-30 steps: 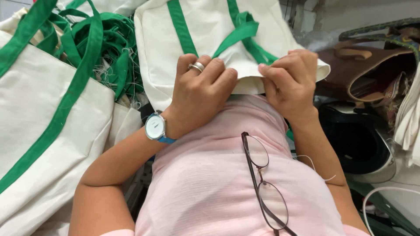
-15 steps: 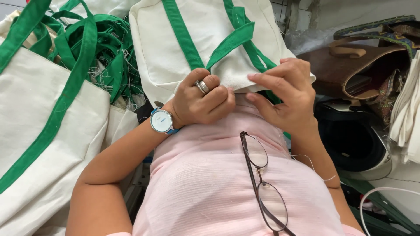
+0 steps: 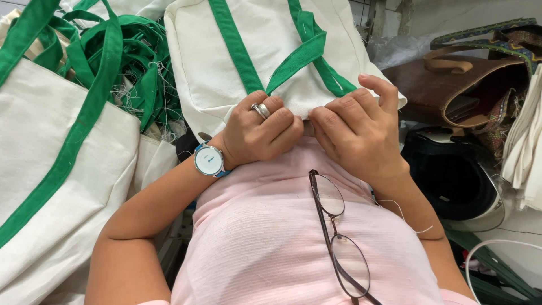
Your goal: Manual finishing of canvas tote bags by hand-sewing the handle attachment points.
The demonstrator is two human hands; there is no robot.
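Note:
A white canvas tote bag (image 3: 254, 51) with green straps (image 3: 299, 53) lies in front of me, its near edge pulled up to my chest. My left hand (image 3: 262, 133), with a ring and a wristwatch (image 3: 209, 160), is clenched on that near edge. Close beside it my right hand (image 3: 355, 130) pinches the same edge, index finger raised. Both hands almost touch each other. The part of the edge under my fingers is hidden. Glasses (image 3: 339, 237) hang from my pink shirt.
Another white tote with green trim (image 3: 56, 169) fills the left side, with a tangle of green straps (image 3: 113, 62) behind it. A brown leather bag (image 3: 451, 90) and a dark helmet (image 3: 457, 181) sit at the right, with white cloth (image 3: 525, 152) at the far right.
The bag has slid a little toward me and my hands have shifted along its near edge, coming closer together. My right index finger has lifted.

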